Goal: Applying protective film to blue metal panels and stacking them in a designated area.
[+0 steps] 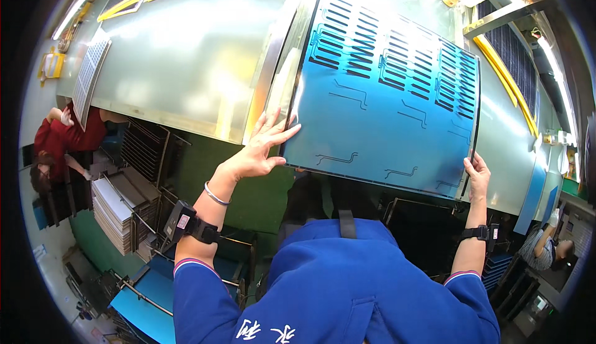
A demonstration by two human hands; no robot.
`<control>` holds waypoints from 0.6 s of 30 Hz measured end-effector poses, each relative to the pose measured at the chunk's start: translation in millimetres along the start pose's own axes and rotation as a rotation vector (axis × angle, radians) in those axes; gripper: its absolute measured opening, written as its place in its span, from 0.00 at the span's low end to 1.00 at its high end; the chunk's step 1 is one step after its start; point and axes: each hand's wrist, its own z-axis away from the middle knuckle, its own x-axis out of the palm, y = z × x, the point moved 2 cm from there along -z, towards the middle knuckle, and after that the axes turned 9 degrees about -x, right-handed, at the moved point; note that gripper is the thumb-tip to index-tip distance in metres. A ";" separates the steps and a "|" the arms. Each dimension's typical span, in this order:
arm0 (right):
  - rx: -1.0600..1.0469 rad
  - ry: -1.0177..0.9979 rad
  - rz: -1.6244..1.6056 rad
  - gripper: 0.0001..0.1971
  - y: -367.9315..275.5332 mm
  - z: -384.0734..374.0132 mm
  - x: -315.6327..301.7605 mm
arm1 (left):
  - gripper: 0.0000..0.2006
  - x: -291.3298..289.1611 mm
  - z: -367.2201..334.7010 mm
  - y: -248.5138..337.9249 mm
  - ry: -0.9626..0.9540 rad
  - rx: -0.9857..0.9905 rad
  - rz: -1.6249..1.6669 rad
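Note:
A large blue sheet [347, 127] with black slot-shaped and line patterns lies in front of me on the worktable, its near edge toward my body. My left hand [261, 148] is at the sheet's near left corner, fingers spread and stretched out, index finger and thumb touching the edge. At the near right corner my right hand [477, 175] pinches the sheet's edge between thumb and fingers. Whether a frame lies under the sheet is hidden.
To the left stretches a pale glossy table [186, 65]. Beside it a person in red [87, 130] handles a patterned panel [91, 80]. Stacked boards [115, 204] and a rack with blue sheets [146, 303] stand lower left. Another person [540, 248] is at far right.

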 end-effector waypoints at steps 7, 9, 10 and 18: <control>0.004 0.008 -0.031 0.21 -1.2 3.7 0.9 | 0.43 3.2 -0.9 -3.6 0.003 -0.010 0.014; 0.009 0.015 -0.035 0.21 -2.6 3.5 -0.5 | 0.43 3.0 -2.5 -3.9 0.007 -0.004 -0.004; 0.016 0.021 -0.039 0.21 -3.4 3.3 -1.0 | 0.43 2.4 -3.2 -3.4 0.009 -0.002 -0.007; 0.038 -0.020 -0.093 0.23 5.7 -2.2 2.5 | 0.40 4.8 9.4 -12.1 0.030 -0.005 0.002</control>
